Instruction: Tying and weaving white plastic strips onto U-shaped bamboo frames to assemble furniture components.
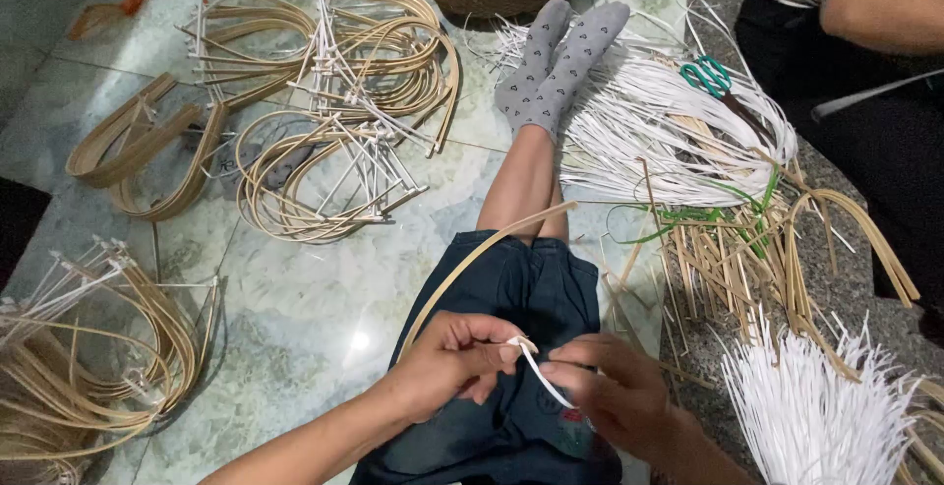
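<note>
Over my lap, a white strip [543, 372] runs between both hands, beside the near end of a curved bamboo strip [472, 261] that arcs up past my knees. My left hand [447, 362] pinches the white strip's top end; my right hand [615, 396] grips its lower end. Both hands are curled close together, knuckles up. I judge the thin strip could slip or kink if either pinch loosens. Bent bamboo hoops [334, 165] lie on the floor [305, 298].

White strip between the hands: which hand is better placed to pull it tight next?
Probably the right hand: its fingers pinch the free lower end of the white strip, while the left hand pins the strip's upper end against the bent bamboo strip.
</note>
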